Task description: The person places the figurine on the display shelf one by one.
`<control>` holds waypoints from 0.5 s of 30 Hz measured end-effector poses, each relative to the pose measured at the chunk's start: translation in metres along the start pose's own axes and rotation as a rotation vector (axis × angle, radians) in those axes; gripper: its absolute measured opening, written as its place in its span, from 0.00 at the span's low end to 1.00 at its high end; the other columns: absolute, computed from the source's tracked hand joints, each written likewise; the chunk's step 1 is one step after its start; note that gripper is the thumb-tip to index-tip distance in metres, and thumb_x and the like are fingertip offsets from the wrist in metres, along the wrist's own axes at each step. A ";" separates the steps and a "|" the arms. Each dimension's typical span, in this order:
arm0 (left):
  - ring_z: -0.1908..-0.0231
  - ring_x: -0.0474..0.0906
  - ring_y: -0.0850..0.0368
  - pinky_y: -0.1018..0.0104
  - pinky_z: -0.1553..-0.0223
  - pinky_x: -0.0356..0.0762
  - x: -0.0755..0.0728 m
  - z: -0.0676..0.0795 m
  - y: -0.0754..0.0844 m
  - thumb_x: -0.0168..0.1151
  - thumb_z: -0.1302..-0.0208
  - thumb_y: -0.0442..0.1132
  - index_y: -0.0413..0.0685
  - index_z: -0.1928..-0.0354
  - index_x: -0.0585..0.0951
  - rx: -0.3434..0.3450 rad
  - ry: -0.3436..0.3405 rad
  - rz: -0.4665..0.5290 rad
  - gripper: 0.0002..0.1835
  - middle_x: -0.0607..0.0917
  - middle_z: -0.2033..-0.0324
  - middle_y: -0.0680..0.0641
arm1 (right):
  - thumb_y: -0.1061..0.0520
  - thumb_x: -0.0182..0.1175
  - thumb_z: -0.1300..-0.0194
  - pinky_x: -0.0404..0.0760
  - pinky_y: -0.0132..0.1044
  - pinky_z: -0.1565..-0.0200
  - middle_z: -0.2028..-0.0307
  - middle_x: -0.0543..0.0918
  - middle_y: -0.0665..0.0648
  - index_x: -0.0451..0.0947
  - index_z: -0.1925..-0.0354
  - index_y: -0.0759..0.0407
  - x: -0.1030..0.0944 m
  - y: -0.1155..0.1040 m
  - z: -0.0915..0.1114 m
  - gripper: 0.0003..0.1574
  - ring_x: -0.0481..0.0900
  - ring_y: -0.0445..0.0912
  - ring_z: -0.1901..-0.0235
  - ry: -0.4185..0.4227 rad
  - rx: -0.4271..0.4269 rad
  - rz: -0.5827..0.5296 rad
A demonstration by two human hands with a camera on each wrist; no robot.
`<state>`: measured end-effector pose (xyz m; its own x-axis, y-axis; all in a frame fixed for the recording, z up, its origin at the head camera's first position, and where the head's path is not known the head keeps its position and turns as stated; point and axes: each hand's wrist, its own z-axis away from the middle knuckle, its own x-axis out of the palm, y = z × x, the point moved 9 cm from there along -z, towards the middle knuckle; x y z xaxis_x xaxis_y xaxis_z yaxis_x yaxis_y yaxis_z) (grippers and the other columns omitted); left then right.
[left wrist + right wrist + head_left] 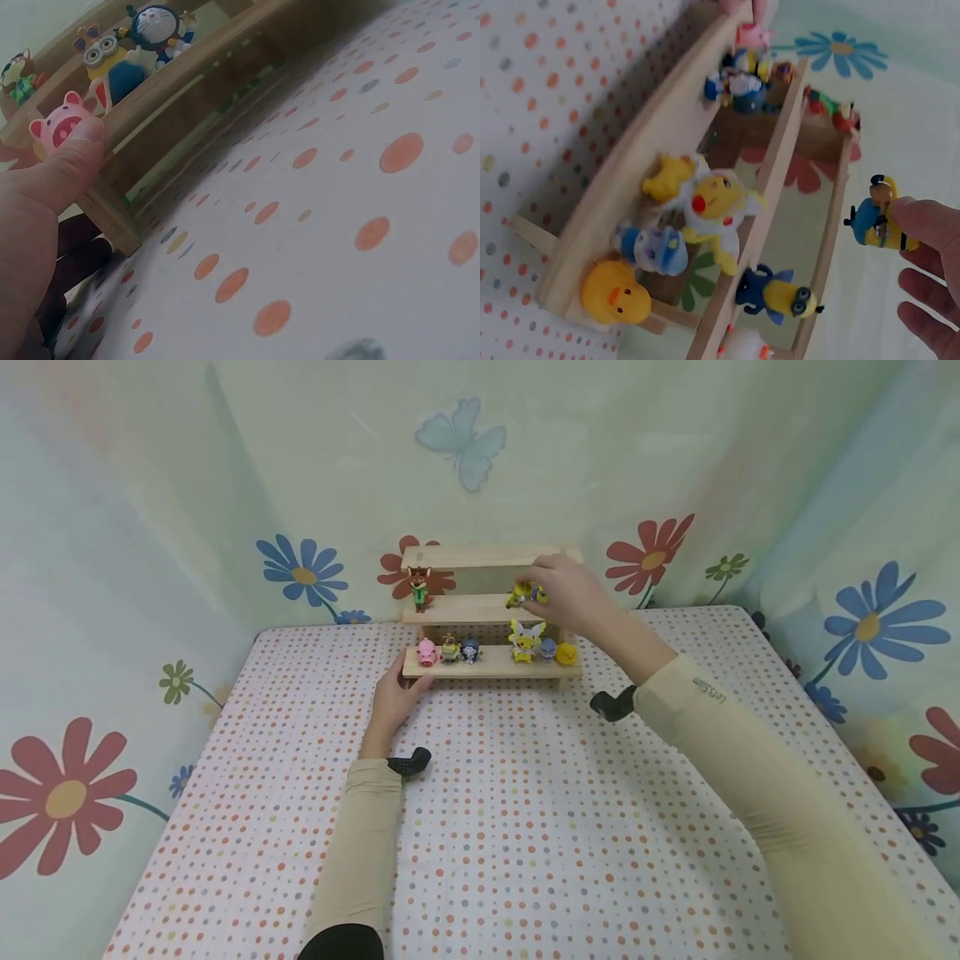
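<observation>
A three-tier wooden shelf stands at the back of the table. My left hand grips the left end of its lowest board, thumb on top beside a pink pig figurine and fingers underneath. At the right side, in front of the upper tiers, my right hand pinches a yellow-and-blue minion figurine between thumb and fingers. Another minion figurine, with blue wing-like parts, stands on the middle board close to that hand. A fox figurine stands at the middle board's left end.
On the lowest board, a crowned minion and blue cat figurine stand left; a white-eared yellow figurine, small blue figurine and yellow duck stand right. A dotted cloth covers the table; a flowered curtain hangs behind.
</observation>
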<state>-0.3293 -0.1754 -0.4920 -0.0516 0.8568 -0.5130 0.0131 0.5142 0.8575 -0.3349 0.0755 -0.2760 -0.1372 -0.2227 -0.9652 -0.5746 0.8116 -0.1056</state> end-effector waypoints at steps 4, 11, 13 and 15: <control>0.29 0.56 0.51 0.59 0.29 0.58 0.000 -0.003 -0.004 0.58 0.49 0.72 0.50 0.25 0.52 -0.011 0.003 -0.003 0.55 0.59 0.28 0.46 | 0.52 0.64 0.37 0.75 0.51 0.44 0.51 0.82 0.61 0.79 0.46 0.59 0.006 0.011 -0.022 0.22 0.74 0.57 0.49 -0.023 0.018 0.028; 0.28 0.54 0.52 0.60 0.28 0.56 0.003 -0.004 -0.008 0.58 0.49 0.72 0.54 0.25 0.52 -0.023 0.006 -0.004 0.55 0.58 0.27 0.47 | 0.50 0.63 0.37 0.73 0.52 0.43 0.50 0.83 0.61 0.79 0.46 0.59 0.030 0.025 -0.034 0.23 0.74 0.58 0.48 -0.086 0.045 0.083; 0.28 0.54 0.52 0.60 0.28 0.56 0.002 -0.004 -0.006 0.59 0.48 0.71 0.53 0.25 0.52 -0.015 0.009 -0.006 0.54 0.58 0.27 0.47 | 0.50 0.63 0.37 0.73 0.52 0.44 0.50 0.83 0.61 0.79 0.46 0.59 0.032 0.027 -0.037 0.23 0.74 0.58 0.48 -0.088 0.051 0.091; 0.28 0.54 0.52 0.60 0.28 0.57 0.000 -0.005 -0.004 0.59 0.48 0.70 0.52 0.25 0.52 -0.008 0.010 -0.007 0.54 0.58 0.27 0.47 | 0.50 0.63 0.37 0.72 0.53 0.43 0.50 0.83 0.61 0.79 0.46 0.59 0.035 0.028 -0.040 0.23 0.73 0.58 0.48 -0.095 0.052 0.098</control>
<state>-0.3339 -0.1780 -0.4952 -0.0615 0.8527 -0.5187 0.0043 0.5199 0.8542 -0.3881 0.0694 -0.3031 -0.1123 -0.0909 -0.9895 -0.5190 0.8545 -0.0195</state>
